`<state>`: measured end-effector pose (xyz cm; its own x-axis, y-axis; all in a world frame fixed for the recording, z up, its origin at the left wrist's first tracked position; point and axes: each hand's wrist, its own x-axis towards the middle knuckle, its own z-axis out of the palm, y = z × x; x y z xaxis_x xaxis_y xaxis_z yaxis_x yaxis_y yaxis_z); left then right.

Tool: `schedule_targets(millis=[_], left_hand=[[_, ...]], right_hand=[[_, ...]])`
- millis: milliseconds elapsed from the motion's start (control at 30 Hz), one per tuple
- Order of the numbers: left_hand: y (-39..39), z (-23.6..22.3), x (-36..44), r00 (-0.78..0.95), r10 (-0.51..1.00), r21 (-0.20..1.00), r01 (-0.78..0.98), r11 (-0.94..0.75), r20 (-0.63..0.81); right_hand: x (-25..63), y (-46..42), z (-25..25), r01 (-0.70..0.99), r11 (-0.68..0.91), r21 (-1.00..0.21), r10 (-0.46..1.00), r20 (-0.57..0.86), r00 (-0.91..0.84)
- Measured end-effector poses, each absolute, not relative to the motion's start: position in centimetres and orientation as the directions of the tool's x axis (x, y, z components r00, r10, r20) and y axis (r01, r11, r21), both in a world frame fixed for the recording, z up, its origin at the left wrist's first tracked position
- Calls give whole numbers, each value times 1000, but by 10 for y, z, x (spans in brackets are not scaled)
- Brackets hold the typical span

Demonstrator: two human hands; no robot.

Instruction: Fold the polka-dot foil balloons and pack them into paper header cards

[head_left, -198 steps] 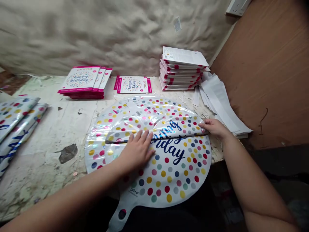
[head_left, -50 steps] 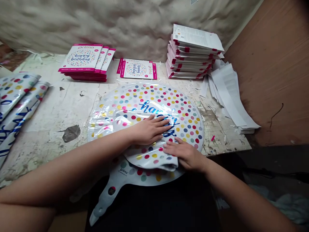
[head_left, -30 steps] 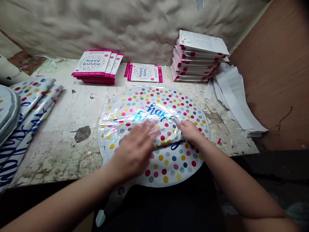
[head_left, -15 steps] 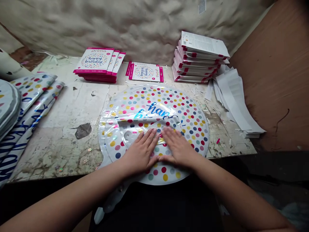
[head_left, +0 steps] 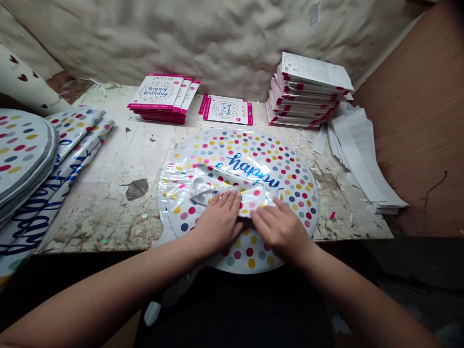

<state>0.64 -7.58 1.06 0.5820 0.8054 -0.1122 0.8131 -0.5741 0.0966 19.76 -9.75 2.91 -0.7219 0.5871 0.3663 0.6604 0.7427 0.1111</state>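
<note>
Foil balloon (head_left: 250, 159) lying flat on worn workbench (head_left: 108, 159), its polka-dot face up and its near portion doubled into a crinkled flap (head_left: 232, 191); left hand (head_left: 217, 224) pressing open and flat on that flap; right hand (head_left: 281, 232) likewise open, spread across the flap's right end, gripping nothing; folding appearing to be the step in hand; raised crease appearing to call for flattening; balloon packets (head_left: 159, 92) lying stacked beyond.

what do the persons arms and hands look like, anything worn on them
The left hand and right hand are bare, with no gloves, rings or watch showing. The left forearm and right forearm are bare too, with no sleeves in view.
</note>
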Motion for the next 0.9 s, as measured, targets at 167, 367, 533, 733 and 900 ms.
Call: schedule_targets(millis=[167,367,533,733,900], left_hand=[[-64,15,-21,620,775,228,778,-586,-122],[-54,0,-32,887,460,438,431,-789,-45],[-59,0,-31,932,360,429,341,-836,-38],[-79,5,-51,768,623,446,510,-735,148],[-57,22,-38,465,846,714,682,-157,-259]], right_hand=[[234,-118,15,703,660,-265,716,506,-481],[244,-89,-15,744,537,-399,841,320,-435],[224,-78,-3,383,910,-160,411,224,-884],[225,-82,2,501,779,-377,594,186,-783],[214,-63,15,672,23,-740,873,-312,-374]])
